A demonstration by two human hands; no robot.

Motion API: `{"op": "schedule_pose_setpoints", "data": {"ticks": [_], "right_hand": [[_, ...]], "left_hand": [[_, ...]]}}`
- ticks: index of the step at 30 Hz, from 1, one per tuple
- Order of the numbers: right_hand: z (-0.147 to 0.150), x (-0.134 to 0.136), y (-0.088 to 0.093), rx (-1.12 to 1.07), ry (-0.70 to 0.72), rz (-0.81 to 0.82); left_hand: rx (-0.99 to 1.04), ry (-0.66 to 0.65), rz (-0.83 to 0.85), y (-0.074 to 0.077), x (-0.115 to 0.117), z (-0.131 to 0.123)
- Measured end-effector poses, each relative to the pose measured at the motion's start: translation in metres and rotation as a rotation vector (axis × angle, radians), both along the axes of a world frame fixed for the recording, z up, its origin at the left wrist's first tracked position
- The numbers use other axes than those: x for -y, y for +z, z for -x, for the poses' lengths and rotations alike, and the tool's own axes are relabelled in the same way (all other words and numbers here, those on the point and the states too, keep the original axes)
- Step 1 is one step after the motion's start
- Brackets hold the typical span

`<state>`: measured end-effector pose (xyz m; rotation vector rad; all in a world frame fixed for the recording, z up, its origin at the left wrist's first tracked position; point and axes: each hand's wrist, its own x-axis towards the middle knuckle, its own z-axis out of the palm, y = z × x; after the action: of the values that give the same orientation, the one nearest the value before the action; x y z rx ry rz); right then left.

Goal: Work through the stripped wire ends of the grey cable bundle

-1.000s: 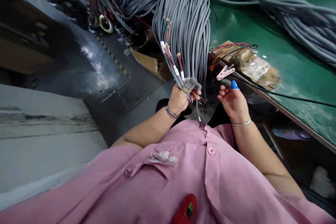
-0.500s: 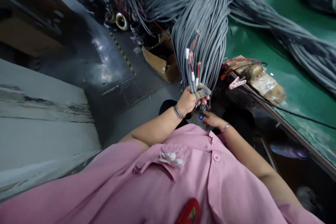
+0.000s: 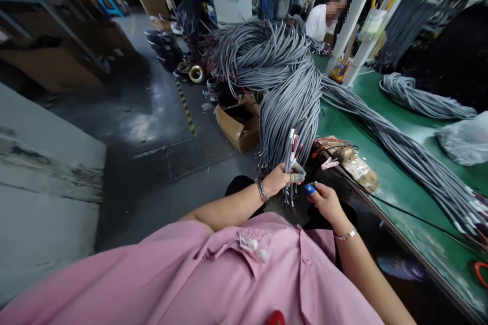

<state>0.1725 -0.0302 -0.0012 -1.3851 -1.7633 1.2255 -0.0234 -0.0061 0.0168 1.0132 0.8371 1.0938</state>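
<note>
My left hand is closed around a few grey cables, with a grey cover on a finger. Above the fist stick up their stripped ends with red, black and white wires and white labels. More wire ends hang below that hand. To its right, slightly lower and apart from it, is my right hand, its fingers bent together with a blue cover on one tip. Whatever lies between those fingers is too small to make out. A large bundle of grey cables hangs just beyond both hands.
On the right, a green table carries a long cable bundle, a taped block and a pink clip. An open cardboard box sits on the floor ahead. A grey cabinet stands left. Farther off is another person.
The view has tilted up, showing more of the room. My right hand has risen and moved right, away from below my left hand, which still grips the cables.
</note>
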Motion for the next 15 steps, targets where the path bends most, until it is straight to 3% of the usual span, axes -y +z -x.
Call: {"op": "schedule_pose_setpoints", "data": {"ticks": [4,7,10,15], "right_hand": [[0.009,0.013,0.053,-0.07,0.005,-0.192],[0.026,0.017,0.079,-0.035,-0.007,-0.374],[0.039,0.018,0.086,0.114,-0.076,-0.517],[0.034,0.022,0.067,0.058,-0.088,-0.548]], "left_hand": [[-0.025,-0.012,-0.096,0.007,0.009,-0.003],[-0.116,-0.03,-0.227,0.007,0.015,-0.006],[-0.193,-0.031,-0.333,0.003,0.018,-0.008],[-0.23,-0.111,-0.353,0.002,0.025,0.001]]}}
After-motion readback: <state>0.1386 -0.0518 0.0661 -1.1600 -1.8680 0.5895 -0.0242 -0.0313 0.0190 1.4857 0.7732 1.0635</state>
